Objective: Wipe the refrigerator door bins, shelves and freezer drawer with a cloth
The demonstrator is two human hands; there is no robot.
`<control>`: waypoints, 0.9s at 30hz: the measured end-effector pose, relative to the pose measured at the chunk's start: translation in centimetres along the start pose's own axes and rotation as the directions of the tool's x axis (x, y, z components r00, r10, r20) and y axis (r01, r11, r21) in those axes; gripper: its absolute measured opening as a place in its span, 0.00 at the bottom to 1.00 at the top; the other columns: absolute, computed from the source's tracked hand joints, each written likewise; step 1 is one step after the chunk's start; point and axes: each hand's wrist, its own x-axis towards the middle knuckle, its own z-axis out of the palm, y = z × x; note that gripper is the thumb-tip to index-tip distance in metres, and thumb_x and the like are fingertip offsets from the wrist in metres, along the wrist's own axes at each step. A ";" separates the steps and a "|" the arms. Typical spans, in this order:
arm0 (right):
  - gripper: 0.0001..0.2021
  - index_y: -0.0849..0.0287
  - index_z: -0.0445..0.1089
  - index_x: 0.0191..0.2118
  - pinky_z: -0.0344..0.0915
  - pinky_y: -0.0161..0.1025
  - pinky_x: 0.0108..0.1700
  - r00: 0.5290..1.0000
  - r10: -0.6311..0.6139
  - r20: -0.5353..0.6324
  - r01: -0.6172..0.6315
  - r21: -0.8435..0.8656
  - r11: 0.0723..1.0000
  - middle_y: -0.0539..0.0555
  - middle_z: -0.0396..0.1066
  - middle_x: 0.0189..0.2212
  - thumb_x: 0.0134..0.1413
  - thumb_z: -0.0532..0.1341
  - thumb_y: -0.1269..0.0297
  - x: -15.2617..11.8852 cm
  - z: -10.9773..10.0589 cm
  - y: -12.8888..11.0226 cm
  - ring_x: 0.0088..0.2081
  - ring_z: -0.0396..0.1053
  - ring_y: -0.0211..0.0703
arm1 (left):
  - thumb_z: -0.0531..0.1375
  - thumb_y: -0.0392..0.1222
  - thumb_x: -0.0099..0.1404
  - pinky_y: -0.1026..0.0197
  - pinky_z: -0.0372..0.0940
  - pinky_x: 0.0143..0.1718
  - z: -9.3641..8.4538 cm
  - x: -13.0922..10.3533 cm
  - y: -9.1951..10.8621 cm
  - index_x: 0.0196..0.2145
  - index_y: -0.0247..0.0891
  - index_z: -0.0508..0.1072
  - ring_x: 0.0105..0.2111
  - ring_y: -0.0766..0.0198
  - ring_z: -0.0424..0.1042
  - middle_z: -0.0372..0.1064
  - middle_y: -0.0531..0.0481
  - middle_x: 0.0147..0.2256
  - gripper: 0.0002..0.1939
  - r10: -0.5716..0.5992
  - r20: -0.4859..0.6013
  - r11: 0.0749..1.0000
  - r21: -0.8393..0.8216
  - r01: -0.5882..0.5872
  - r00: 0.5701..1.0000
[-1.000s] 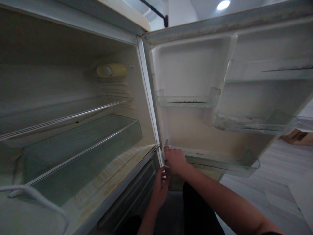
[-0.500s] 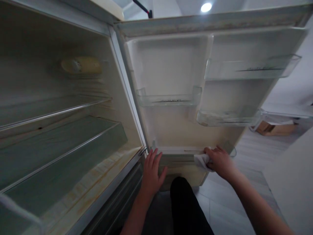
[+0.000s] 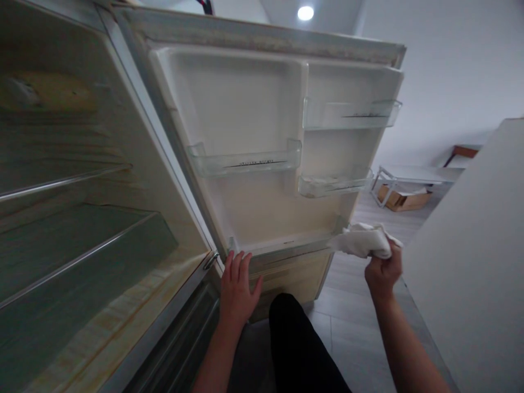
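A white cloth [image 3: 362,240] is bunched in my right hand [image 3: 383,271], which is off to the right of the open fridge door [image 3: 262,210]. The cloth's left end hangs near the right end of the lowest door shelf [image 3: 292,250]. My left hand [image 3: 238,286] has its fingers spread, with the fingertips at the left end of that shelf, close to the hinge. Clear plastic racks, such as the left one [image 3: 249,161] and the upper right one [image 3: 352,114], are fixed to the door.
On the left gapes the fridge interior, with a glass shelf [image 3: 77,251] and yellowish stains. My knee [image 3: 292,333] is below the door. Farther right are a white low table [image 3: 421,173], a cardboard box [image 3: 405,201] and a pale panel [image 3: 475,245].
My right hand has lifted the cloth out of the lowest shelf and moved right, past the door's edge. My left hand stays at the hinge end. The view has turned right.
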 end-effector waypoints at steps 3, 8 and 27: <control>0.24 0.60 0.61 0.61 0.65 0.53 0.58 0.936 0.298 -0.185 -0.275 0.141 0.951 0.64 0.66 0.58 0.63 0.51 0.57 -1.3 0.0 0.5 0.59 0.66 0.53 | 0.62 0.45 0.65 0.36 0.55 0.66 -0.1 -0.1 -0.1 0.64 0.38 0.57 0.69 0.42 0.48 0.60 0.36 0.61 0.33 -0.007 -0.010 1.000 -0.020 0.007 1.000; 0.26 0.55 0.61 0.60 0.74 0.44 0.42 0.658 0.714 0.241 -0.735 0.410 0.539 0.58 0.72 0.50 0.60 0.48 0.49 -2.6 2.3 0.6 0.45 0.74 0.47 | 0.62 0.46 0.65 0.37 0.55 0.67 -0.5 -0.2 -0.1 0.63 0.37 0.59 0.69 0.42 0.48 0.61 0.36 0.61 0.31 -0.017 0.001 0.999 -0.044 0.017 1.000; 0.18 0.53 0.77 0.43 0.72 0.60 0.50 0.133 0.772 0.622 -0.669 0.631 -0.392 0.54 0.79 0.46 0.63 0.50 0.59 -1.3 5.2 -1.6 0.48 0.76 0.51 | 0.59 0.41 0.67 0.38 0.53 0.68 -1.9 -1.1 0.0 0.63 0.41 0.58 0.71 0.48 0.44 0.58 0.41 0.64 0.28 -0.091 0.071 0.990 -0.099 0.098 0.993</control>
